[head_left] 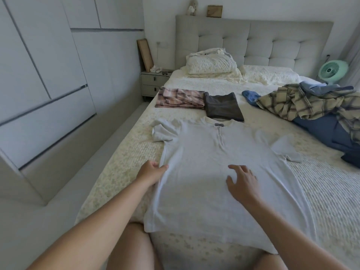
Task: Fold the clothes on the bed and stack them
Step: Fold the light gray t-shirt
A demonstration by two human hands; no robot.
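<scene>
Fingers: left hand (pixel 151 171) pinches the left side seam of the pale grey T-shirt (pixel 214 172), thumb on top of the cloth; right hand (pixel 242 182) has its fingers spread and relaxed over mid-chest, holding nothing. Can't tell whether the palm presses or just hovers.

Layout, big to small:
- Bed (pixel 321 191), cream quilted cover, is the work surface.
- T-shirt lies flat, front up, collar toward the headboard, hem hanging over the near edge by the knees. Left sleeve is bunched, right sleeve is out flat.
- Unfolded heap (pixel 311 102) at right: checked shirt over blue items, well apart from the tee.
- Done items beyond the collar: dark grey folded piece (pixel 224 107), just touching the collar zone, and pink plaid folded piece (pixel 179 99) beside it. They sit side by side, not stacked yet.

Step in hand, my read: smooth, then fold the left third inward.

To do it well:
- Flatten the left sleeve before folding, else it lumps inside.
- Pin the centre with the right palm so the body doesn't drag.
- Lift the seam along its length, not at one point; take the fold line from shoulder to hem, parallel to the placket.
- Pull the hem back onto the bed first; overhang skews the fold.
- Match the width of the grey piece so the stack sits square.
</scene>
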